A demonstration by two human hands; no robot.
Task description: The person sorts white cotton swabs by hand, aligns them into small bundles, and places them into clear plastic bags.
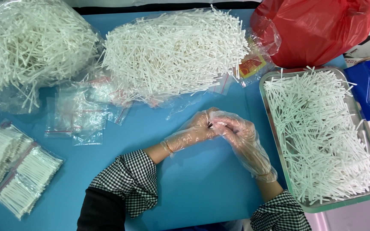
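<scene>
The left hand and right hand, both in clear plastic gloves, meet fingertip to fingertip over the blue table, just left of the metal tray of white sticks; whether they pinch anything I cannot tell; empty small bags lie well left of the tray; a red bag sits just behind it.

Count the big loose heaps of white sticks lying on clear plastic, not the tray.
2. One heap of white sticks is at the table's far left corner; the second heap lies beside it, far centre, beyond the hands. None appear hidden.
</scene>
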